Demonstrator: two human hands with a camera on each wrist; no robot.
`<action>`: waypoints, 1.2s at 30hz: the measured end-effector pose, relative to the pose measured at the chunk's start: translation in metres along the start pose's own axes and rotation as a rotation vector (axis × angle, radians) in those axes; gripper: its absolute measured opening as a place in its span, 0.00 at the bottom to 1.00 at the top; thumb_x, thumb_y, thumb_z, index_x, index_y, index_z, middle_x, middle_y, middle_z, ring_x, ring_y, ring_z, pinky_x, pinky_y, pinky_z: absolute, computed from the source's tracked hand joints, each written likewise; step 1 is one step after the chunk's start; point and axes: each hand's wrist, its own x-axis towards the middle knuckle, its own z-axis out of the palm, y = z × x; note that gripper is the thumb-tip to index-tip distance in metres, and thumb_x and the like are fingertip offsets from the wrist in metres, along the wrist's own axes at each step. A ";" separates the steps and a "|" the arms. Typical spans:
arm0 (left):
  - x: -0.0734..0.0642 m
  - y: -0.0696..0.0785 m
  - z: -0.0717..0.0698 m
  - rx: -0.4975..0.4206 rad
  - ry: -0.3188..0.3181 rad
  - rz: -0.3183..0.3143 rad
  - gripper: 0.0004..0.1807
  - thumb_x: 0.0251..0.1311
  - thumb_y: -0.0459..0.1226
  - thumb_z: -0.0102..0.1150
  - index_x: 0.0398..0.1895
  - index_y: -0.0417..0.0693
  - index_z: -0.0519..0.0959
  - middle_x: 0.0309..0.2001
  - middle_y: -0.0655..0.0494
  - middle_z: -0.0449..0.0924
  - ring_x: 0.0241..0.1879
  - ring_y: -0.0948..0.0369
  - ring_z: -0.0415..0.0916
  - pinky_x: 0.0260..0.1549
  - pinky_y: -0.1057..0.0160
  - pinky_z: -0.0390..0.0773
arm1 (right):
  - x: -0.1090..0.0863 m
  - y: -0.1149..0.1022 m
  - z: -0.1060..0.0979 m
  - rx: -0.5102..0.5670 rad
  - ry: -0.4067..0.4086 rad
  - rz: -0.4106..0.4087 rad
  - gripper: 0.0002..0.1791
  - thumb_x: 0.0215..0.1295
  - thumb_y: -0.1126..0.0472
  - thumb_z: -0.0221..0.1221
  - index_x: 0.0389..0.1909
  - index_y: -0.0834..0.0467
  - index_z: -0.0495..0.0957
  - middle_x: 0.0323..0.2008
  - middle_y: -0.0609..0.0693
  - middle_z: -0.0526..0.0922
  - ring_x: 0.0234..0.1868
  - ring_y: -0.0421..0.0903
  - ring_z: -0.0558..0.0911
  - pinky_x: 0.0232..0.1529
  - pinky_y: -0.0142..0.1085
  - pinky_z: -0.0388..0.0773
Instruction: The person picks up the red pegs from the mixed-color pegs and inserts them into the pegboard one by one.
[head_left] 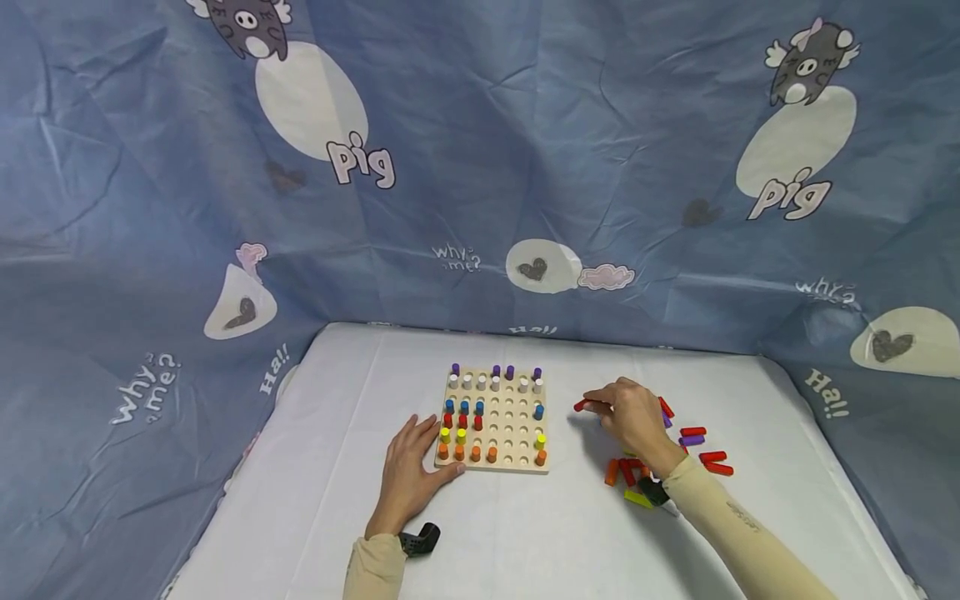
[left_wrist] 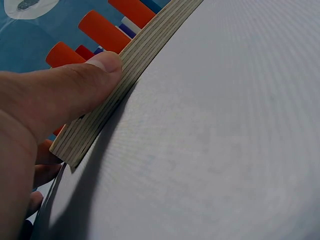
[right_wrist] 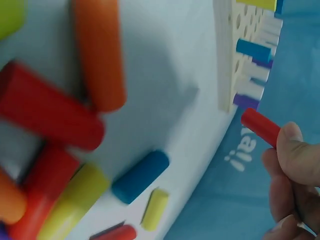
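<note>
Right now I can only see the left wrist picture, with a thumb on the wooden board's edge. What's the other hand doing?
Observer: The right hand is pinching a red peg.
Operator: Ooh! Is it over the board?
Observer: No, the head view shows it off to the right of the board, with a gap between.
Operator: I can't see any yellow ones. Does the board have some?
Observer: Yes, three yellow pegs stand in it, two toward the left and one at the right.
</note>
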 end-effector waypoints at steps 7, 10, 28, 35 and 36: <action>0.001 -0.002 0.002 -0.007 -0.005 -0.006 0.46 0.52 0.55 0.80 0.71 0.40 0.78 0.75 0.45 0.73 0.81 0.41 0.56 0.78 0.32 0.57 | 0.011 -0.015 0.011 0.009 0.039 -0.070 0.08 0.52 0.61 0.81 0.33 0.53 0.94 0.28 0.44 0.92 0.29 0.44 0.82 0.23 0.37 0.79; 0.000 -0.001 0.002 -0.012 0.002 0.002 0.46 0.52 0.54 0.81 0.70 0.40 0.78 0.75 0.45 0.74 0.81 0.40 0.56 0.77 0.32 0.57 | 0.016 -0.023 0.012 0.020 0.010 -0.042 0.06 0.55 0.60 0.80 0.34 0.51 0.94 0.29 0.43 0.91 0.31 0.44 0.81 0.24 0.38 0.78; 0.000 -0.001 0.000 0.009 0.018 0.029 0.45 0.50 0.53 0.81 0.69 0.39 0.79 0.73 0.43 0.75 0.79 0.38 0.59 0.75 0.30 0.59 | 0.029 -0.075 0.035 0.105 -0.078 -0.101 0.11 0.52 0.68 0.78 0.34 0.49 0.95 0.30 0.42 0.92 0.31 0.40 0.83 0.25 0.33 0.79; 0.000 0.000 -0.001 0.013 0.020 0.039 0.45 0.52 0.54 0.80 0.70 0.38 0.78 0.73 0.43 0.75 0.79 0.38 0.59 0.75 0.30 0.60 | 0.028 -0.086 0.047 0.082 -0.109 -0.136 0.10 0.51 0.65 0.80 0.32 0.47 0.95 0.28 0.40 0.90 0.31 0.40 0.83 0.26 0.33 0.80; 0.000 0.000 -0.001 0.013 0.022 0.039 0.45 0.52 0.54 0.80 0.69 0.38 0.78 0.73 0.43 0.75 0.79 0.38 0.59 0.75 0.30 0.60 | 0.028 -0.088 0.049 0.077 -0.116 -0.142 0.10 0.51 0.65 0.80 0.33 0.47 0.95 0.28 0.40 0.90 0.32 0.39 0.83 0.26 0.33 0.80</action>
